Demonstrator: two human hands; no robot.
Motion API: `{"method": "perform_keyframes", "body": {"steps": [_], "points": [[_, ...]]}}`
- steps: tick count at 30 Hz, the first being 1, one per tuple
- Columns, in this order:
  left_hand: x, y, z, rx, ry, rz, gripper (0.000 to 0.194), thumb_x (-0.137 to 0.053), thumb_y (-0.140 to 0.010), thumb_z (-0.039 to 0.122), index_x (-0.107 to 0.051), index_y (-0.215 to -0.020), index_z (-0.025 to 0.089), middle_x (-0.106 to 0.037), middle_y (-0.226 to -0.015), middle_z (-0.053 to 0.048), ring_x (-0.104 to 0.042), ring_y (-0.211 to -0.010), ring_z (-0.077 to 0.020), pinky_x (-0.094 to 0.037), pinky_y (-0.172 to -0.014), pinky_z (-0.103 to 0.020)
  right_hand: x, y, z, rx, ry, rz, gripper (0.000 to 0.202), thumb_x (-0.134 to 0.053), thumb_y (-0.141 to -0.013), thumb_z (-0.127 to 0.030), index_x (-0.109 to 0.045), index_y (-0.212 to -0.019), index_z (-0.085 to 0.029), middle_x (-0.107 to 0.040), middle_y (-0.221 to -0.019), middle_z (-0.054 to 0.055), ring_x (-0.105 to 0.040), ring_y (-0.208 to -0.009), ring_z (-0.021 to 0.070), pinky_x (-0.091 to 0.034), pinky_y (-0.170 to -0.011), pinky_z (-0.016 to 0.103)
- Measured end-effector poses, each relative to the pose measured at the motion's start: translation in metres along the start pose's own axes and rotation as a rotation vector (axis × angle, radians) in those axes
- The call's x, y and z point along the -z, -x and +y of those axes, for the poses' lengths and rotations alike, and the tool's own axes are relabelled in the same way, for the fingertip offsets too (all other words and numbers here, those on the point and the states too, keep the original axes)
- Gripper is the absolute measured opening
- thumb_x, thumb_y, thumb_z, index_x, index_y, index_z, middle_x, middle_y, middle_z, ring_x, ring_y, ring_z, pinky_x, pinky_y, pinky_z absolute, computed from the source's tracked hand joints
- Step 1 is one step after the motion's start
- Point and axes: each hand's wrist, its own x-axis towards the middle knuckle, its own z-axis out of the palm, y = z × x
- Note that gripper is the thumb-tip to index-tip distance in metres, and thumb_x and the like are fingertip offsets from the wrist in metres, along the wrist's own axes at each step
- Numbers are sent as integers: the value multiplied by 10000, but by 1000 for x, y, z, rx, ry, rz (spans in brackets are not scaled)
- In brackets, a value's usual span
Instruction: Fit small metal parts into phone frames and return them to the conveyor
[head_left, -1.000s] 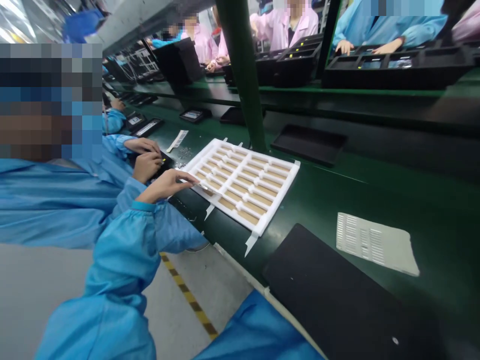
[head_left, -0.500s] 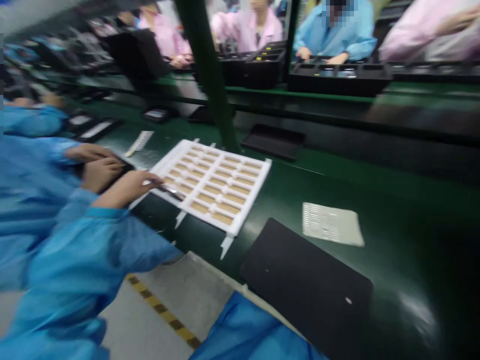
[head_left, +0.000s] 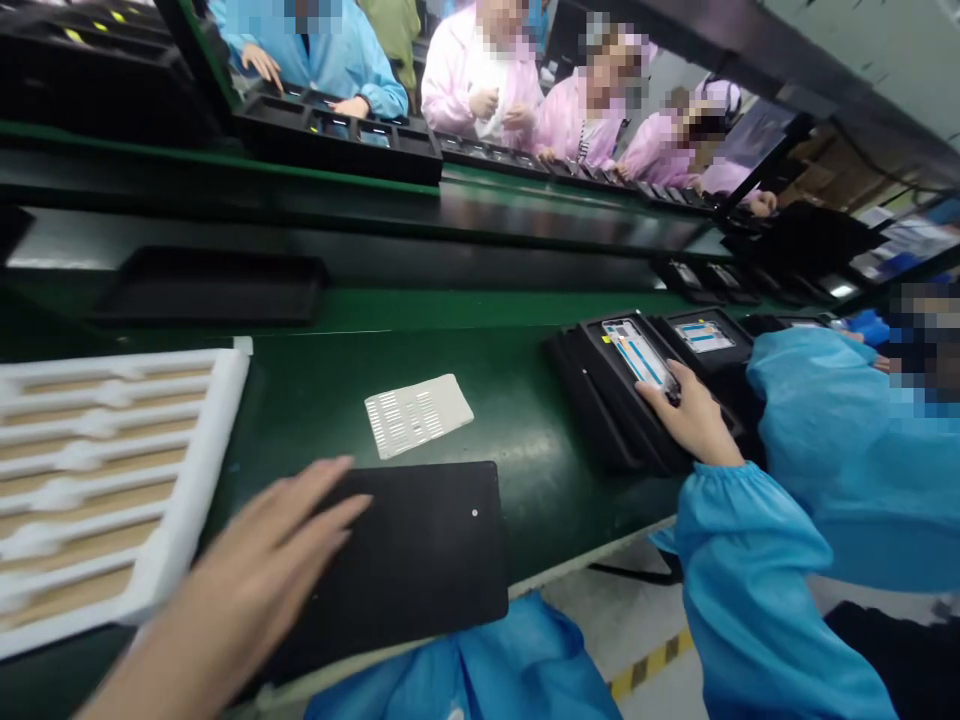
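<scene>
My left hand, smeared by motion, is open over the left part of a black mat, with its fingers stretched out and nothing visible in them. To the right, my right hand has its thumb and fingers around the near end of a smartphone. The phone has blue strips on its exposed face and lies in a black tray on top of a stack. A pale sheet with rows of small strips lies behind the mat. At the left is a white foam tray with tan slots.
Another black tray holding a phone stands right of the stack. A shallow black tray sits at the back left. A co-worker's blue sleeve is close on the right. Other people work across the green bench.
The view has swung right. My left hand, earlier holding tweezers at the foam tray, is now over the mat without visible tweezers. My right hand has come into view on the phone.
</scene>
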Motion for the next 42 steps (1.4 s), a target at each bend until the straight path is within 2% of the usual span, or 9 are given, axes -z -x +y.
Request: {"method": "perform_keyframes", "body": {"steps": [6, 11, 14, 18, 22, 24, 29, 36, 42], "points": [[-42, -41, 84, -263, 146, -245, 400, -451, -970, 167, -549, -1343, 273, -488, -1478, -47, -523, -1321, -255, -498, -1081, -450, 9, -5, -19, -106, -44, 123, 666, -695, -686, -634, -541, -1123, -156, -646, -1108, 174, -626, -1029, 342, -490, -929, 503], [-42, -55, 111, 44, 618, -374, 666, -558, -952, 424, -224, -1526, 364, -490, -1477, -53, -554, -1290, -253, -551, -1023, -427, 26, 59, -68, 21, -479, 205, 579, -799, -658, -514, -459, -1035, -236, -641, -1124, 114, -637, -1063, 300, -515, -925, 472], [-55, -63, 123, 272, 915, -259, 726, -512, -969, 458, -96, -1552, 347, -471, -1486, -105, -573, -1267, -262, -569, -996, -433, 22, 122, -121, 262, -594, -27, 517, -792, -723, -390, -453, -1085, -240, -594, -1249, 145, -608, -1140, 302, -533, -900, 435], [-68, -73, 131, 472, 1025, 16, 525, -361, -1025, 438, -245, -1515, 290, -601, -1344, -109, -601, -1227, -241, -558, -1007, -412, 4, 158, -159, 484, -574, -137, 559, -731, -807, -464, -450, -1224, -221, -552, -1313, 154, -562, -1212, 298, -522, -949, 426], [-55, -81, 106, 490, 974, 4, 427, -381, -1026, 415, -387, -1426, 264, -636, -1286, -75, -638, -1142, -230, -561, -971, -365, 0, 114, -119, 467, -256, 62, 651, -480, -932, -606, -400, -1414, -175, -461, -1417, 189, -423, -1335, 366, -356, -1089, 578], [-44, -86, 83, 449, 891, -63, 375, -388, -1024, 423, -466, -1348, 251, -657, -1236, -60, -657, -1075, -222, -569, -900, -330, 3, 86, -85, 300, 15, 225, 587, -520, -916, -578, -505, -1329, -161, -477, -1372, 209, -411, -1313, 431, -325, -1061, 651], [-37, -98, 35, 257, 491, -408, 376, -338, -1028, 440, -605, -934, 193, -694, -889, -43, -675, -815, -213, -526, -736, -325, 13, 66, -43, 166, 271, 212, 445, -429, -925, -586, -656, -974, -207, -565, -993, 171, -539, -1038, 462, -459, -803, 678], [-69, -95, 15, 45, 363, -464, 335, -373, -1033, 345, -636, -1080, 142, -320, -1576, -123, -234, -1483, -307, -179, -1221, -522, -2, 38, -122, 334, 140, 327, 288, -504, -939, -505, -626, -1045, -266, -575, -1058, 162, -509, -1122, 423, -406, -919, 613], [-69, -93, 6, 55, 372, -542, 339, -382, -1032, 351, -642, -1103, 145, -307, -1580, -107, -204, -1493, -259, -163, -1247, -459, -129, -47, -209, 519, -174, 60, 216, -510, -937, -318, -613, -1037, -157, -542, -1135, 184, -494, -1096, 352, -369, -973, 563]]}}
